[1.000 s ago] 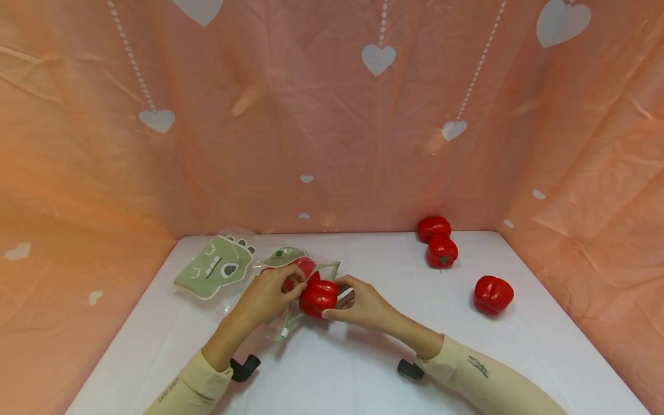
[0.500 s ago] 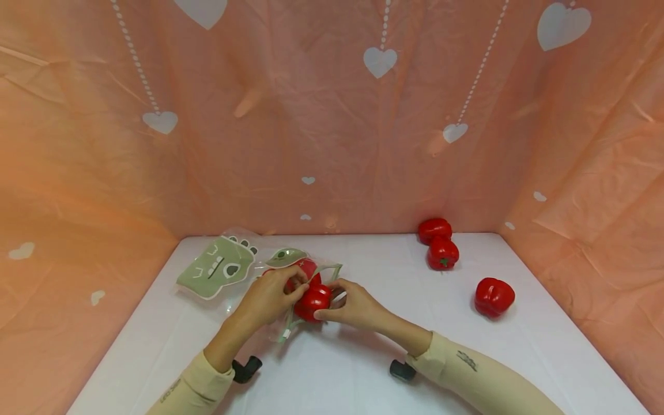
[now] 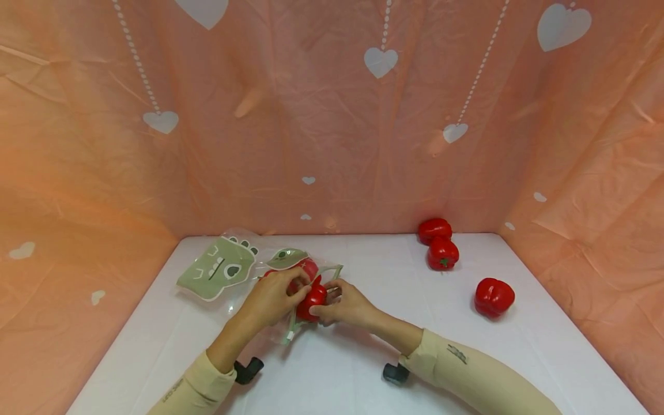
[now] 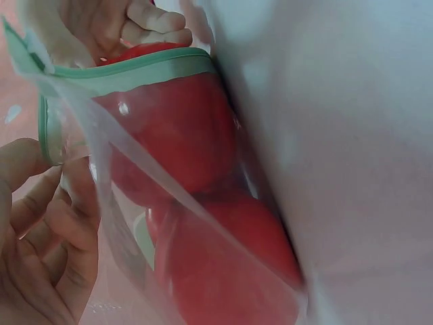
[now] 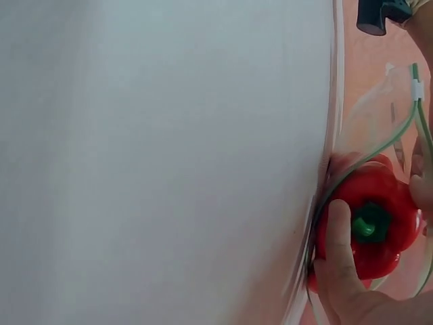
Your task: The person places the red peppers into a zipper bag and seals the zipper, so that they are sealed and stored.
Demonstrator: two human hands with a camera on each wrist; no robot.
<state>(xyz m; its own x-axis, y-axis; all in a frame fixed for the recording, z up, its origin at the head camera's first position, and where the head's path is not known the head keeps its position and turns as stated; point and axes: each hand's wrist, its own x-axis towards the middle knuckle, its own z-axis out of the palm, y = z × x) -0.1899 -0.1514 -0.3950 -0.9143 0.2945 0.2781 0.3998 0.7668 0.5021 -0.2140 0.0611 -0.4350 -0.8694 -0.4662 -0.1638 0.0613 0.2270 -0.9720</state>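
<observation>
A red bell pepper (image 3: 312, 302) with a green stem sits in the mouth of a clear plastic zip bag (image 4: 135, 78), most of it behind the bag's green-edged rim. My right hand (image 3: 346, 305) holds this pepper, thumb and fingers around its stem end. In the left wrist view, another red pepper (image 4: 226, 264) lies deeper in the bag. My left hand (image 3: 270, 297) pinches the rim of the bag between thumb and fingers on the opposite side. A white slider (image 5: 417, 89) shows at one end of the zip strip.
Toward the back left lies a green cartoon face (image 3: 218, 268) printed on clear plastic. Two red peppers, one behind (image 3: 434, 230) and one in front (image 3: 442, 255), touch at the back right. A third pepper (image 3: 494, 297) rests nearer the table's right edge.
My right hand has moved left, carrying the pepper from the bag's opening farther inside. The left hand keeps its pinch on the rim almost in place.
</observation>
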